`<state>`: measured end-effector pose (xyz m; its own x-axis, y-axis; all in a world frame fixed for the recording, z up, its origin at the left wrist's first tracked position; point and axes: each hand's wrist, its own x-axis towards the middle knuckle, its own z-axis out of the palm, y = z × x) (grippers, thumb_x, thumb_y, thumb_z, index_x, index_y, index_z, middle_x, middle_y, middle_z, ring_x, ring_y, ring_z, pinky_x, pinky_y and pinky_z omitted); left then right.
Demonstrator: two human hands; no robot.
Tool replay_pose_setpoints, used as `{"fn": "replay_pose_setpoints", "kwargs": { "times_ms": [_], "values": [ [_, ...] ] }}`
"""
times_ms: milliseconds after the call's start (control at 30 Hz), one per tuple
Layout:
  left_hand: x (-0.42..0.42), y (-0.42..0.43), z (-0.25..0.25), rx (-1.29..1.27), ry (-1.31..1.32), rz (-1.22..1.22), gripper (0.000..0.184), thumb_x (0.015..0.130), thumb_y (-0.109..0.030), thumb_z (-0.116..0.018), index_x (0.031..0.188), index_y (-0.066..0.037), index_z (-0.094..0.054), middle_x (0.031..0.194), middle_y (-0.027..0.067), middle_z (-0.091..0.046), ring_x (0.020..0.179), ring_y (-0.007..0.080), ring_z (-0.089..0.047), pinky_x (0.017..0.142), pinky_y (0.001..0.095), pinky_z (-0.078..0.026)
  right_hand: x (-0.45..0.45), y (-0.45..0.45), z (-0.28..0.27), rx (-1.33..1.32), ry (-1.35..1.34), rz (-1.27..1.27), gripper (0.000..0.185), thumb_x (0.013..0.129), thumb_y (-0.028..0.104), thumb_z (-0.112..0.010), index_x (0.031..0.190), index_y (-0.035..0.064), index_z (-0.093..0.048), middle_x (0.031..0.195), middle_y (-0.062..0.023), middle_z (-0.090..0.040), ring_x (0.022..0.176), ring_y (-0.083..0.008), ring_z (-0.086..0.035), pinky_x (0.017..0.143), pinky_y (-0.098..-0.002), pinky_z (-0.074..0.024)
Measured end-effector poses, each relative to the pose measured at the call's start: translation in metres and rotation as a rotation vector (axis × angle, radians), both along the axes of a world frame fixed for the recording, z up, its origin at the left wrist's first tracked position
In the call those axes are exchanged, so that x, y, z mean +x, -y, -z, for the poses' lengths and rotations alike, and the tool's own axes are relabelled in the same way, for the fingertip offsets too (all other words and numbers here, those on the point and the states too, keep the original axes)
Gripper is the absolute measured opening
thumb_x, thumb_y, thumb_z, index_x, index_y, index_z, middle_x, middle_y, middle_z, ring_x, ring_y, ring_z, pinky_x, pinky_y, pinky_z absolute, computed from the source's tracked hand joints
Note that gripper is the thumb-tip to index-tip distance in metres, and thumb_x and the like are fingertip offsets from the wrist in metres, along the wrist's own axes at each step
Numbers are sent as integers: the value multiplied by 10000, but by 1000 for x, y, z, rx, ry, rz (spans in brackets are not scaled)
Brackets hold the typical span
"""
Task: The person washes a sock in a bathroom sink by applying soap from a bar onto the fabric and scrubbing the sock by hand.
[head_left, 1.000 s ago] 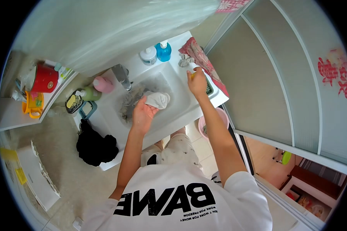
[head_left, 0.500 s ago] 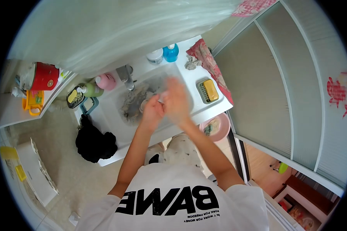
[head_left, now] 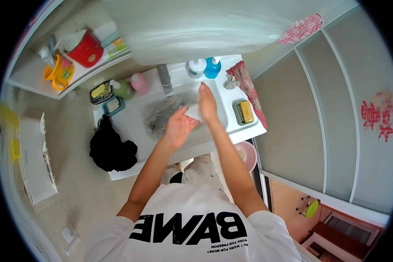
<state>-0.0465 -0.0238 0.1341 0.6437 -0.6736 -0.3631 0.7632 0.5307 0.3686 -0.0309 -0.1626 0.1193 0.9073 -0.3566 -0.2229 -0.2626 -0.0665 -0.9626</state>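
Note:
My left hand [head_left: 179, 127] is above the sink basin [head_left: 192, 139], its fingers closed on a small white cloth [head_left: 193, 112]. Against the cloth's right side is my right hand [head_left: 208, 103], with its fingers pointing toward the back of the sink; what its palm grips is hidden. Grey wet cloth [head_left: 163, 114] lies in water in the basin, under the faucet [head_left: 164, 81]. A yellow soap bar [head_left: 246, 112] rests in a green dish at the right of the basin.
A black cloth bundle [head_left: 112, 148] lies on the left counter. Pink [head_left: 139, 83] and green [head_left: 122, 89] bottles, a white jar [head_left: 197, 68] and a blue bottle [head_left: 212, 67] stand behind. A patterned towel [head_left: 247, 90] lies right; a pink basin [head_left: 248, 156] sits below.
My right hand has let go of the yellow soap, now in its dish, and moved left to the white cloth beside my left hand. The view has shifted.

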Motion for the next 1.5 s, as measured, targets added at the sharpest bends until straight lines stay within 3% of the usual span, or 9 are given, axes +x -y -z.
{"fn": "replay_pose_setpoints", "kwargs": {
  "times_ms": [233,467,800,1000,1100,1167,1233,1367,1500],
  "values": [
    [22,-43,-5,181,301,256,432,947,-300,-417,1254,2,-449,1240,110,-545,1134,190,-529,979,335,-381,10,1,-20,762,-542,-424,590,871,466,-594,1236,6,-530,1152,-151,-608,989,-227,-628,817,-363,-520],
    [37,-76,16,472,598,387,289,829,-234,-546,1003,-17,-626,906,42,-624,794,125,-572,727,292,-444,24,7,-23,394,-646,-830,352,871,398,-638,1008,76,-593,869,-38,-639,777,-140,-645,713,-301,-541],
    [33,-113,33,603,617,380,314,805,-253,-679,1021,-26,-648,881,9,-628,780,101,-569,675,267,-440,-3,5,-20,820,-207,-465,156,877,127,-542,1007,41,-554,989,-104,-620,905,-215,-634,805,-368,-535],
    [15,-100,39,84,233,60,341,875,-324,-643,1099,-70,-605,968,25,-629,846,131,-570,741,317,-468,-6,-15,-1,877,-124,-129,138,844,85,-518,970,36,-551,955,-101,-609,856,-217,-627,742,-333,-527],
    [16,-77,60,-146,-98,-105,287,921,-272,-570,1160,-114,-571,1061,48,-625,1034,200,-586,880,385,-468,-31,-71,20,220,155,-26,170,849,106,-521,989,25,-574,885,-94,-633,766,-200,-631,630,-331,-477],
    [35,-60,127,-591,43,36,236,939,-318,-538,1077,-130,-575,1006,28,-614,968,185,-589,857,376,-465,-46,-110,-12,-365,455,-159,139,874,140,-529,908,34,-612,800,-127,-644,663,-241,-617,573,-367,-447],
    [31,-51,122,-581,67,24,222,951,-358,-512,990,-146,-565,932,11,-595,900,171,-582,816,355,-461,-56,-133,-49,-961,910,-260,194,901,177,-529,810,45,-639,728,-179,-639,565,-296,-580,516,-417,-428],
    [13,-24,42,270,-73,-207,313,944,-441,-498,869,-142,-549,814,3,-575,780,151,-572,695,285,-461,-21,-97,-12,-665,248,103,347,876,282,-576,634,44,-648,612,-206,-585,557,-368,-575,562,-440,-441],
    [39,-23,132,-479,59,64,344,935,-458,-501,948,-120,-568,853,19,-599,779,154,-595,669,301,-475,-22,-108,-5,-799,290,167,377,875,300,-567,612,40,-638,583,-215,-570,550,-375,-568,524,-461,-425]
  ]
}}
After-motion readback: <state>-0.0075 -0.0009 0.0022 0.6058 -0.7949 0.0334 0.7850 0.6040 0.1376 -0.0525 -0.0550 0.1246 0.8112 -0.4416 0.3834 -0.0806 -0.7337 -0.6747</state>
